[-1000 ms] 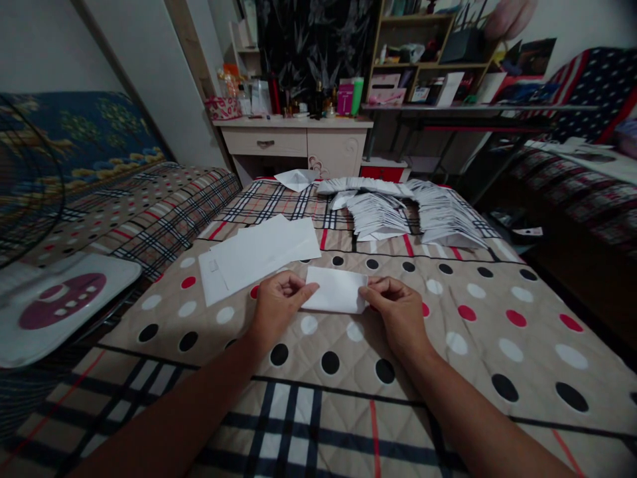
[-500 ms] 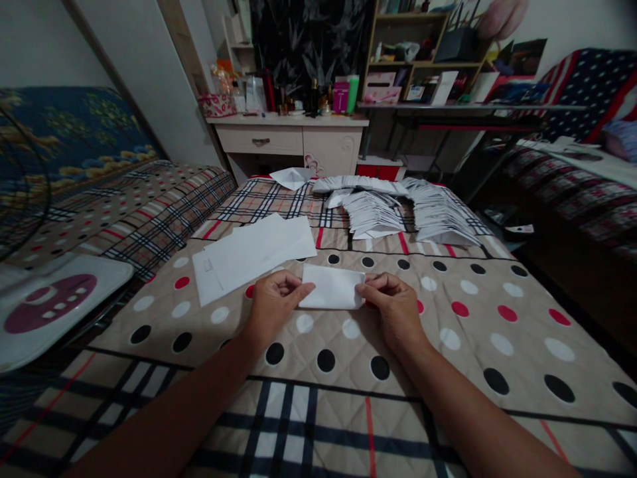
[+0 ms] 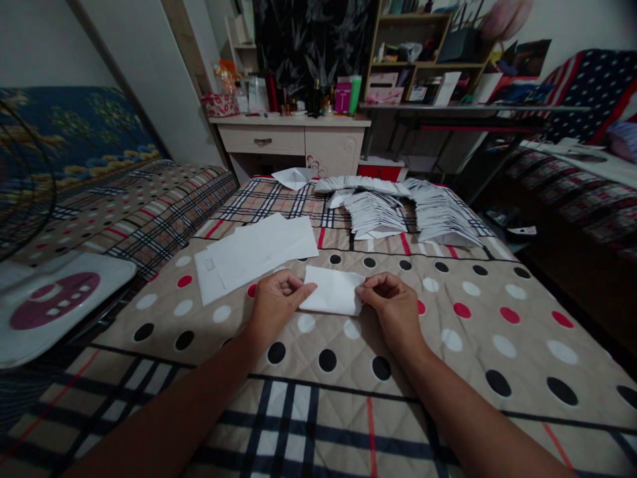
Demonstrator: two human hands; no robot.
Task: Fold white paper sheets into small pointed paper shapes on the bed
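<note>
A small folded sheet of white paper (image 3: 332, 291) is stretched between my two hands, low over the spotted bedspread (image 3: 219, 362). My left hand (image 3: 276, 300) pinches its left end, thumb on top and the other fingers curled beneath. At the right end, my right hand (image 3: 393, 302) grips the paper between thumb and fingertips. Beyond my left hand lie several flat white sheets (image 3: 259, 251), overlapping one another. Farther off to the right stand rows of folded papers (image 3: 375, 216), packed closely, with another row (image 3: 442, 212) beside them.
A single folded white paper (image 3: 293, 177) lies at the bed's far edge. Behind it stands a white cabinet (image 3: 261, 139) crowded with bottles and boxes. To the left is a white plastic object with a purple oval (image 3: 54, 302). A desk with shelves (image 3: 418, 63) occupies the back right.
The paper's lower right edge has tipped down slightly and my right fingers have shifted at its end. Both hands keep their hold. The view has moved a little.
</note>
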